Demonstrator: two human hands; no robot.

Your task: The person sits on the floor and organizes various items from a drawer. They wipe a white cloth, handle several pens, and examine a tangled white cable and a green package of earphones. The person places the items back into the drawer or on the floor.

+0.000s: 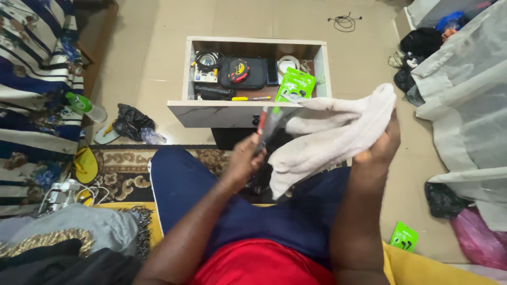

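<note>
At the far left one green bottle (84, 105) lies on its side at the foot of a blue-striped floral cloth (31, 68), and one crumpled black bag (130, 121) sits on the floor just right of it. Lower left, a white charger with its cables (66, 192) rests by the patterned rug (124, 169).

At centre one open drawer (232, 113) stands on the floor, its front towards the person. Inside it, from left to right: a coiled cable on a small box (207, 63), one black pouch with a red and yellow tool on it (242, 73), one yellow-handled screwdriver (250, 98) lying crosswise, and one green packet (296, 84).

The left hand (244, 158) has its grip closed around one slim black packet with a red edge (268, 125), held above the lap just in front of the drawer. Its long axis runs nearly upright, tilted a little right, the top end pointing away towards the drawer.

Just right of it, touching or overlapping the packet, one pale towel (330, 134) hangs in folds. The right hand (381, 145) grips its upper right end, fingers closed into the cloth.

On the floor lower right lies a second green packet (404, 236); near it are one dark bag (442, 199) and one pink bag (483, 237).
</note>
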